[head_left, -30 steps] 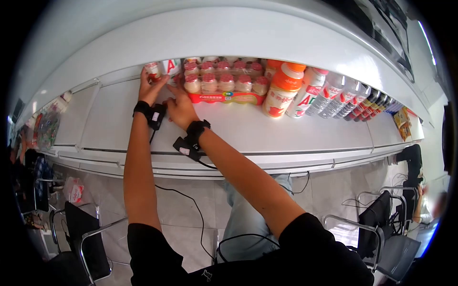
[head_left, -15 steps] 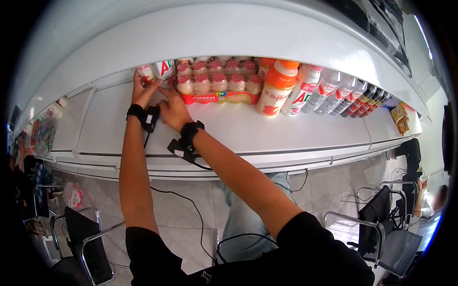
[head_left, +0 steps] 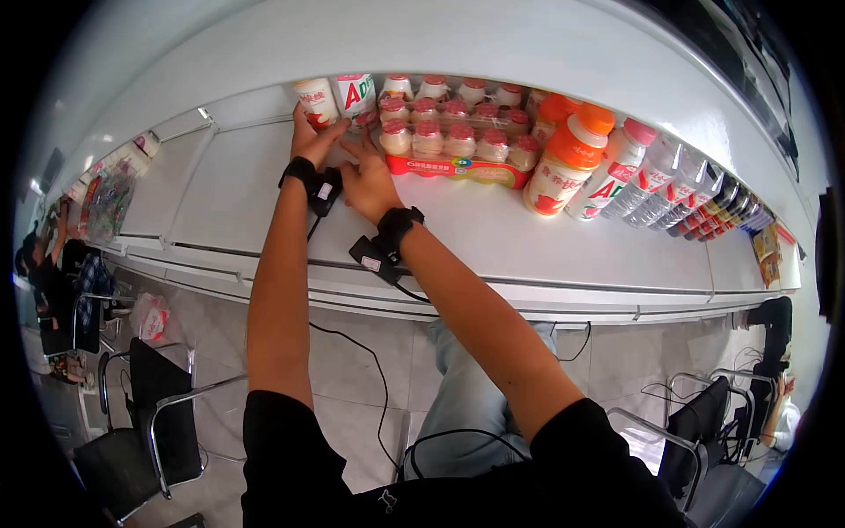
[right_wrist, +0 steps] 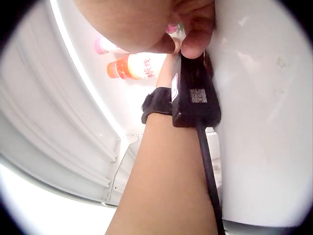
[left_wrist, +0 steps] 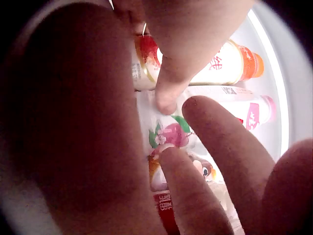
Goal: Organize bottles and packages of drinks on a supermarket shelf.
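Observation:
At the left of the stocked shelf, my left hand (head_left: 312, 141) grips the lower part of a cream drink bottle (head_left: 317, 101). In the left wrist view this bottle has an orange cap (left_wrist: 252, 65). The left thumb (left_wrist: 168, 100) reaches across onto the white AD bottle (head_left: 356, 97) standing close beside it; that bottle has a pink cap in the same view. My right hand (head_left: 370, 187) is beside the base of the AD bottle, its extended fingers (left_wrist: 208, 117) touching or close over its fruit-printed label. Bottle tops are hidden by the shelf edge in the head view.
Right of the AD bottle sits a shrink-wrapped pack of small red-capped bottles (head_left: 458, 145). Farther right stand an orange-capped bottle (head_left: 568, 167), another AD bottle (head_left: 612, 176), clear water bottles (head_left: 656, 189) and dark bottles (head_left: 713, 207). The overhanging upper panel (head_left: 440, 44) closes in above.
The head view has shifted, so shelf goods appear farther right and more of the two left bottles shows. Both hands stay at these bottles, with little movement against them.

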